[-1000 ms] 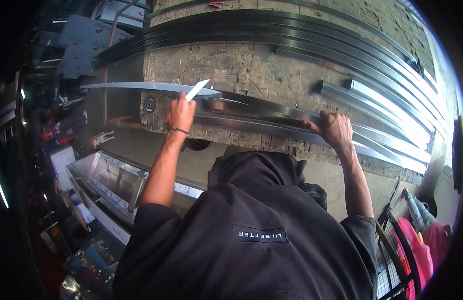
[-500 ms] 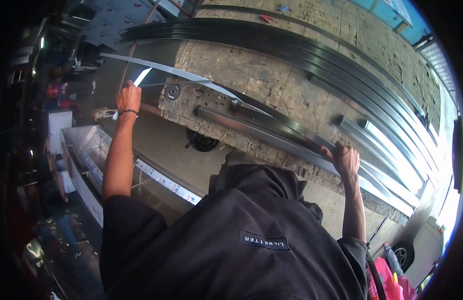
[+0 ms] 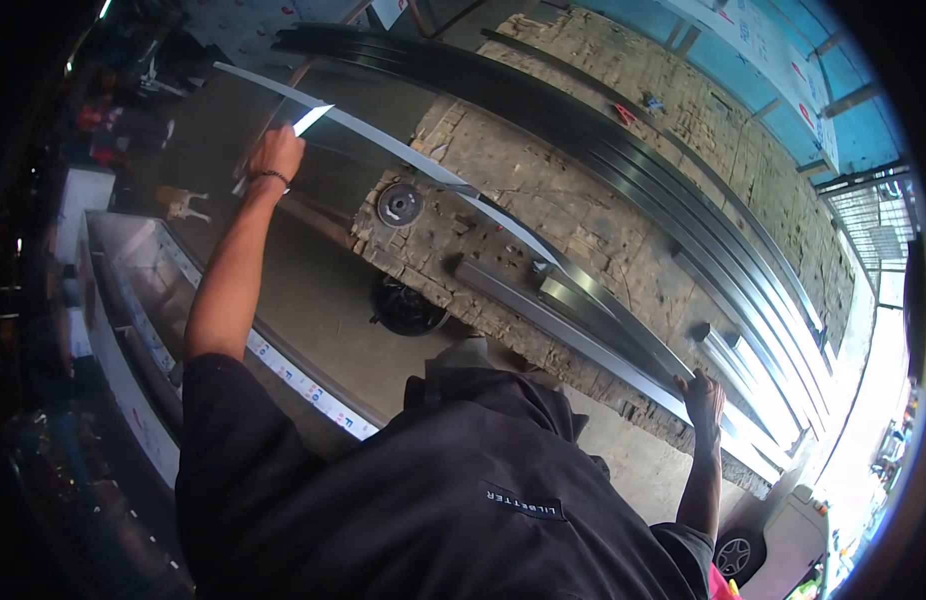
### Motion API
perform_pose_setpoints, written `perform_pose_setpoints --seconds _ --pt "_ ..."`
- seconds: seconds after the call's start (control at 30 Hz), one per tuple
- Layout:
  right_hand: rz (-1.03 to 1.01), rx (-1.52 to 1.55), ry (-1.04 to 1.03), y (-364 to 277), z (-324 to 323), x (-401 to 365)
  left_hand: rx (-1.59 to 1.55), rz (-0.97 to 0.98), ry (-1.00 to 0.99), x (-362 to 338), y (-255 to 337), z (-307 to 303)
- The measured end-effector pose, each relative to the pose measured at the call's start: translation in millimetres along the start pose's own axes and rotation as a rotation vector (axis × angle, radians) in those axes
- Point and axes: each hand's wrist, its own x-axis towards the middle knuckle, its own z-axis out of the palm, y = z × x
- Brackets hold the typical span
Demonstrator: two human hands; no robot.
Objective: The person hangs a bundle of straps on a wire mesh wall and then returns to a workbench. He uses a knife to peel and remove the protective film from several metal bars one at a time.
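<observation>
The metal profile, long, narrow and reflective, lay over a wooden bench of rough, pitted texture. The right hand, at 4 o'clock in the view, was closed on the profile, which extended from that grip toward 10 o'clock. The left hand, at 10 o'clock, was clenched around a thin, flat white strip, its tip directed between 1 and 2 o'clock. A round disc lay at 4 o'clock from the left hand
</observation>
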Motion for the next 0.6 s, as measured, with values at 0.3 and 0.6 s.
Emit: perform_pose_setpoints --seconds 0.3,0.6 --pt "-0.115 0.002 0.108 -0.4 -3.9 -0.2 -0.922 0.192 -0.029 -46.3 72.1 75.0" --pt "-0.097 -0.006 0.126 -1.5 -10.2 1.8 -0.718 0.221 -0.054 -109.0 217.4 110.7"
